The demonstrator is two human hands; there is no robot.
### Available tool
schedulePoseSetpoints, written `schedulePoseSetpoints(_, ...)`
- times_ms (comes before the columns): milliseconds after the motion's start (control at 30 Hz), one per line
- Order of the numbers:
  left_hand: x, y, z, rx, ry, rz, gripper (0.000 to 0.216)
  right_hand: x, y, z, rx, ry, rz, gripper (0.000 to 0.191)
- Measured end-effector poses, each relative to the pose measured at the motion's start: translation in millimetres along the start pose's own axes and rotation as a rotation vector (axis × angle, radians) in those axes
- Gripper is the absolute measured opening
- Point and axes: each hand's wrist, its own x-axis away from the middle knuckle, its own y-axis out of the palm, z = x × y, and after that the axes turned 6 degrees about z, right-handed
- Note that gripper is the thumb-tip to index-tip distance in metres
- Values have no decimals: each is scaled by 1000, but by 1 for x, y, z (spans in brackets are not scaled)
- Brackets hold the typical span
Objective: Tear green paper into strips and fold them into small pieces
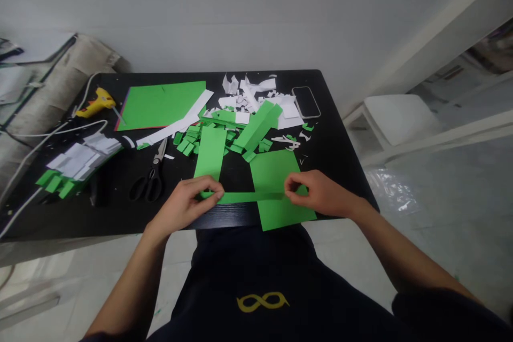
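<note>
A narrow green paper strip (246, 197) lies crosswise near the front edge of the black table (340, 144). My left hand (188, 203) pinches its left end and my right hand (316, 192) pinches its right end, fingers closed on the paper. Under the right hand lies a green sheet (276, 176). A longer green piece (210, 152) lies just behind the left hand.
Black-handled scissors (152, 176) lie left of my hands. A yellow glue gun (96, 101), a large green sheet (162, 104), a phone (306, 101), and piles of green and white scraps (240, 117) fill the back. More cut pieces (76, 163) lie at the left.
</note>
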Motion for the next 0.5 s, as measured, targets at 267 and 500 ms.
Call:
schedulePoseSetpoints(267,0,0,2,11,1,-42,15,-1,-7,-4,22,-7,210,14)
schedulePoseSetpoints(500,-13,24,22,75,59,-169,11,-22,33,-34,-36,-210,6,9)
